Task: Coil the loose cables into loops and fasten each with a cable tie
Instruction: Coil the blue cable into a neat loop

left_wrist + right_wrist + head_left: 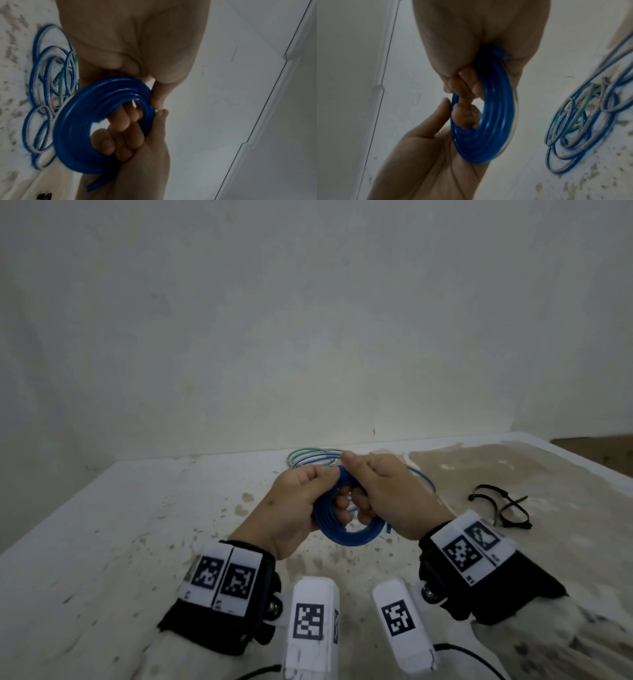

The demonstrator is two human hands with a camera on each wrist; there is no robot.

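Both hands share one grip on the blue coil [337, 520], held above the tabletop [120, 529]: left hand [298, 508] and right hand [387, 494] have fingers curled through and round its loops. Coiling looks nearly finished; next comes fetching a tie, which frees one hand. Beyond the grip lie loose cables [313, 458]; right of it, black cable ties [503, 506], unobstructed.

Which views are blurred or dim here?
Head view: evenly lit, fairly sharp, wide-angle bend at the table edges. Left wrist: dim, blue coil smeared along its lower edge. Right wrist: dim, soft all over, loose cables on the table blurred.
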